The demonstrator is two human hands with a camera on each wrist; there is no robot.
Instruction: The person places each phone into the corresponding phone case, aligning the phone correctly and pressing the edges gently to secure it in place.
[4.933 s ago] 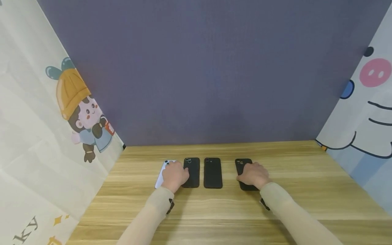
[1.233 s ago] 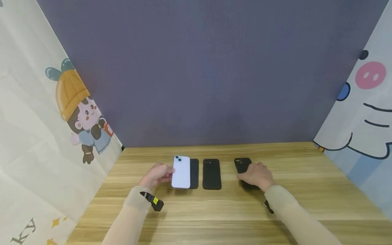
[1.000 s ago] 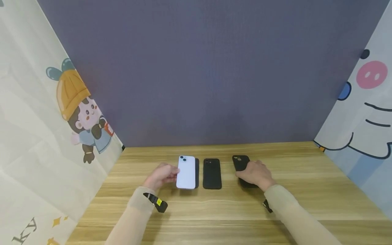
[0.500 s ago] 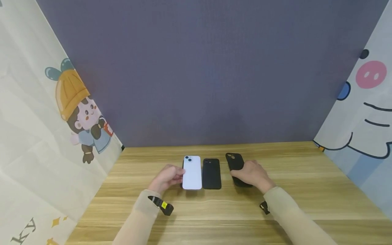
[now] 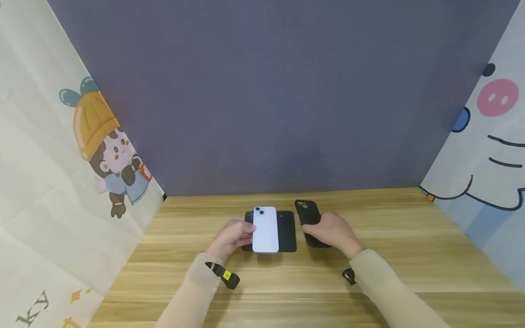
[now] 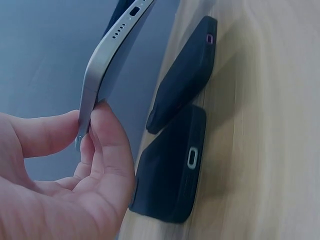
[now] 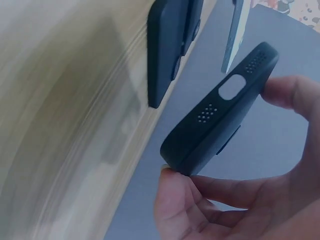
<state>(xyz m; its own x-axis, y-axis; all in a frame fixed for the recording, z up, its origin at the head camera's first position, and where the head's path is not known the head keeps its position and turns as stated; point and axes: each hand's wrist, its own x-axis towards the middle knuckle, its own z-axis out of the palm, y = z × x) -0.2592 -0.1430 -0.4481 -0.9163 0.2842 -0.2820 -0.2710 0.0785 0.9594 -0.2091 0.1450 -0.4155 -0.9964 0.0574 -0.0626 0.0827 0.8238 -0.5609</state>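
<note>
In the head view my left hand (image 5: pixel 233 237) pinches the left edge of a pale lavender phone (image 5: pixel 265 230), its back with two lenses facing up. The left wrist view shows that phone (image 6: pixel 97 65) raised off the table between thumb and fingers. My right hand (image 5: pixel 334 232) grips a black phone case (image 5: pixel 308 213) by its sides. Wood colour shows through its camera cutout, and in the right wrist view the case (image 7: pixel 200 132) is lifted and tilted. Two black-cased phones, a left one (image 5: pixel 248 228) and a right one (image 5: pixel 288 232), lie on the table, partly hidden under the raised phone.
The wood-grain table (image 5: pixel 279 291) reaches back to a dark purple-grey panel (image 5: pixel 279 100). White printed sheets flank it, a left sheet (image 5: pixel 37 159) and a right sheet (image 5: pixel 488 182). A black strap (image 5: pixel 223 274) sits on the left wrist.
My left hand took up the pale phone from the far left and carried it right, over the black ones. My right hand lifted the black case and moved it left and slightly away.
</note>
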